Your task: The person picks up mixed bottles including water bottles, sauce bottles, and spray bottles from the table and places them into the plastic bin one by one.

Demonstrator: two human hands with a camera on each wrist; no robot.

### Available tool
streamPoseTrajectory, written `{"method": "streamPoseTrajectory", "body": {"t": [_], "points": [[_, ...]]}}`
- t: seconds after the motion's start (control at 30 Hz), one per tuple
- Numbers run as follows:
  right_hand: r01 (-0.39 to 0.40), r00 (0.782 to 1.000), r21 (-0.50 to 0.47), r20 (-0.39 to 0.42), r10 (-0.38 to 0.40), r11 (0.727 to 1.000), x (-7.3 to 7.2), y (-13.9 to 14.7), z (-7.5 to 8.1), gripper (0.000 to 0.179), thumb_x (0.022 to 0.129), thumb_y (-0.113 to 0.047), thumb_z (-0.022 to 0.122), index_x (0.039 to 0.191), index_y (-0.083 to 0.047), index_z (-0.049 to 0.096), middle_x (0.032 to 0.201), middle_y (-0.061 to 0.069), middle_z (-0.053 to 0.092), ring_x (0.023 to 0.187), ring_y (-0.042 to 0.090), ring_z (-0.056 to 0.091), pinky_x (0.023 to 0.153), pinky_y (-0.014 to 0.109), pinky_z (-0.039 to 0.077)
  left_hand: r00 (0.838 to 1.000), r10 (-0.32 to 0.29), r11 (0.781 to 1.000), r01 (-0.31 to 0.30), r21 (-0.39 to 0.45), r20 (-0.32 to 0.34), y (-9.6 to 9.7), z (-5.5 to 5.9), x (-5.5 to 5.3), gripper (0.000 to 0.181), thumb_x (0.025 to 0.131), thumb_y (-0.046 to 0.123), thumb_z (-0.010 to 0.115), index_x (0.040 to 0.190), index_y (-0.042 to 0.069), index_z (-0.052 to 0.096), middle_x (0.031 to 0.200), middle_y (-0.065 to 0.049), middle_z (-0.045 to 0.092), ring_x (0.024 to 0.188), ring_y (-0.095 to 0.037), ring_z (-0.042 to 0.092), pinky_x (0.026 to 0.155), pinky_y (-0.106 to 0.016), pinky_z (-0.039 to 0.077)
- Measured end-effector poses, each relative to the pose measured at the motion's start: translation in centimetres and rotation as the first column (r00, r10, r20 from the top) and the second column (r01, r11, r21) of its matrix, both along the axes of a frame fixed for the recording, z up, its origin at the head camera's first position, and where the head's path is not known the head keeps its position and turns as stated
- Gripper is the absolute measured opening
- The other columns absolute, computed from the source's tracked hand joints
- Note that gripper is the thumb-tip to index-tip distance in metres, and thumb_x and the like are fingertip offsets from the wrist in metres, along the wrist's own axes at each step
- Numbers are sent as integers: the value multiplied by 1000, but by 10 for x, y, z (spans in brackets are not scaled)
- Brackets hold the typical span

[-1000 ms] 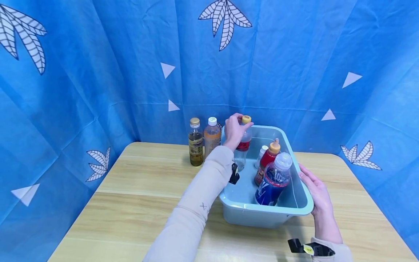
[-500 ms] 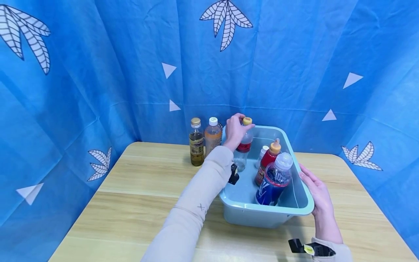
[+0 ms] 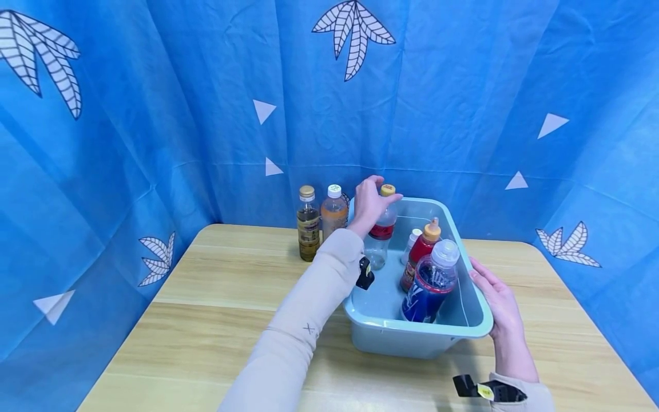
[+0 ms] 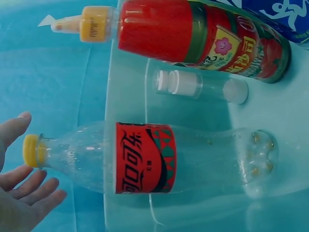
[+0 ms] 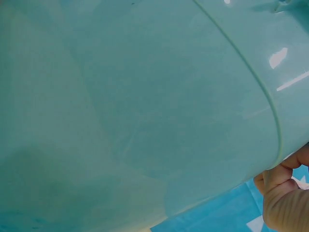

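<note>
A clear cola bottle point(image 3: 382, 232) with a red label and yellow cap stands in a light blue plastic basin point(image 3: 401, 342). My left hand point(image 3: 366, 209) is beside its cap; in the left wrist view that hand's point(image 4: 29, 203) thumb and fingers are spread apart around the yellow cap point(image 4: 31, 151), not closed on it. My right hand point(image 3: 498, 297) grips the basin's right rim, and the right wrist view shows thumb and fingers point(image 5: 285, 188) pinching it. Beside the cola bottle are a small clear bottle point(image 4: 193, 84), a red ketchup bottle point(image 4: 159, 29) and a blue-labelled drink bottle point(image 3: 431, 289).
Left of the basin, a bottle of golden-brown liquid point(image 3: 309, 229) and a white-capped bottle with an orange band point(image 3: 333, 214) stand on the wooden table point(image 3: 226, 286). A blue patterned curtain point(image 3: 437, 114) hangs behind and on both sides.
My left fingers have loosened and spread from the cola bottle's cap, the hand shifting slightly. The bottle stays in the basin. My right hand has stayed on the rim.
</note>
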State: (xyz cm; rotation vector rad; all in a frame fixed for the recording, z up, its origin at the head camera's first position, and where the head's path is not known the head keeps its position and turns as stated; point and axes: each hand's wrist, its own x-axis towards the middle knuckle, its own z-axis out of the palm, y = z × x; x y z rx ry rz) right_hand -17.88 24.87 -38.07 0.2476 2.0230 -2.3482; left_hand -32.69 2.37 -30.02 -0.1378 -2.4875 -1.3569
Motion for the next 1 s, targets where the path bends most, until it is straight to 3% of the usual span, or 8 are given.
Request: {"method": "streamPoseTrajectory", "body": {"t": [0.23,0.6,0.83,1.0], "points": [[-5,1000,6,-3,5,1000,0,0,1,60,87,-34,54,138,-16,30,94,-22,58,84,0,59,70,21,50,1000,5,1000,-6,-27,-15,-8,5,2,56,74,33,71,120,6,53,115,-6,57,107,-16,50,88,-27,42],[-3,1000,-15,-23,3,1000,0,0,-1,57,87,-32,54,137,-17,33,94,-22,58,85,0,59,70,19,49,996,-61,996,65,65,-70,-16,19,14,51,76,30,69,118,5,54,113,-7,57,104,-20,52,85,-27,44],[-2,1000,1,-8,2,1000,0,1,-1,59,87,-34,54,138,-17,31,94,-23,57,84,-1,59,70,20,49,994,-67,990,76,118,-83,-26,25,23,45,79,28,67,116,5,56,112,-7,58,101,-21,55,83,-27,45],[-12,1000,6,8,12,1000,-1,1,-1,62,87,-35,54,139,-16,27,94,-25,56,85,-2,58,70,19,49,990,-67,990,82,119,-128,-37,27,29,40,79,26,67,112,4,58,108,-8,60,98,-21,57,80,-27,46]]}}
